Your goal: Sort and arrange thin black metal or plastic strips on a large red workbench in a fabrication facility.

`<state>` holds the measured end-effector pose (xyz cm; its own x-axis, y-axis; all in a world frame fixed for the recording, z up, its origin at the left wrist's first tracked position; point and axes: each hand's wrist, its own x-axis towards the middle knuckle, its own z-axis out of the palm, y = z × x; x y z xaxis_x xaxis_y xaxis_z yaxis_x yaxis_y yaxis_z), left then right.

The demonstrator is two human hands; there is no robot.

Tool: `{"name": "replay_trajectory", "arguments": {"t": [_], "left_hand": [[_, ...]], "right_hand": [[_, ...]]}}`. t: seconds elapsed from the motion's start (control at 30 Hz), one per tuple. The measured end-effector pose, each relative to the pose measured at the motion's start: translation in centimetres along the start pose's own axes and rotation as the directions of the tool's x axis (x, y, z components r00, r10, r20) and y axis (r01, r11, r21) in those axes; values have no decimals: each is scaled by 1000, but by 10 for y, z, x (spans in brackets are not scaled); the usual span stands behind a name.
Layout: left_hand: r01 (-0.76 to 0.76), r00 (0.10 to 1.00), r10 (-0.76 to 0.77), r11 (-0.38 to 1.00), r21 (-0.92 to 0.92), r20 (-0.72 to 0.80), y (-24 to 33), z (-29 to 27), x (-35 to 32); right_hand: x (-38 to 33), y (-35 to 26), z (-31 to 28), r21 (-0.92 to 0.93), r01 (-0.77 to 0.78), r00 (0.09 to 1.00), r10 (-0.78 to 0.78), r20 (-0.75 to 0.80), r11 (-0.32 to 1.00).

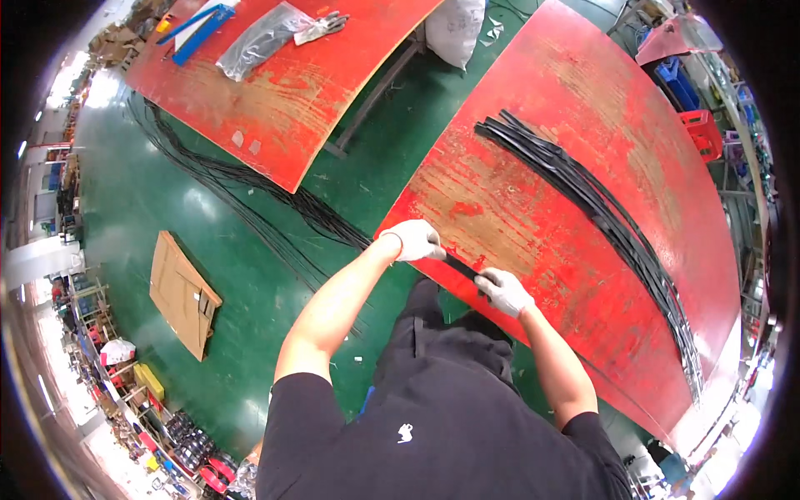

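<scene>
A short stretch of black strip spans the gap between my two gloved hands, over the near left edge of the red table. My left hand is closed round its left end. Its right end is gripped by my right hand, with the fingers curled over it. Long black strips run behind my left hand toward the floor at the left; whether the held piece belongs to them I cannot tell. On the red table a bundle of long black strips lies in a curve, to the right of my hands.
At the upper left, another red table holds a clear plastic bag, gloves and a blue tool. A white sack stands between the tables. Flattened cardboard lies on the green floor. Red crate at right.
</scene>
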<state>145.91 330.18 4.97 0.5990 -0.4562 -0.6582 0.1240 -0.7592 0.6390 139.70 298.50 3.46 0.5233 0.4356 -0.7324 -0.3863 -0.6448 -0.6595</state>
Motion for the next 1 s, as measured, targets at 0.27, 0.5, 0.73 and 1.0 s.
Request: {"name": "replay_trajectory", "arguments": {"t": [0.27, 0.5, 0.73, 1.0], "left_hand": [[133, 874, -272, 930, -342, -402, -86, -10, 20], [73, 560, -540, 787, -612, -628, -116, 42, 40], [-229, 559, -493, 682, -695, -667, -134, 64, 50], [-314, 543, -528, 593, -741, -653, -141, 72, 60]], "right_hand": [[99, -40, 18, -50, -9, 995, 4, -103, 999], [126, -52, 22, 66, -156, 986, 160, -49, 985], [131, -65, 28, 110, -186, 981, 192, -41, 976], [134, -69, 31, 135, -214, 975, 221, -38, 967]]}}
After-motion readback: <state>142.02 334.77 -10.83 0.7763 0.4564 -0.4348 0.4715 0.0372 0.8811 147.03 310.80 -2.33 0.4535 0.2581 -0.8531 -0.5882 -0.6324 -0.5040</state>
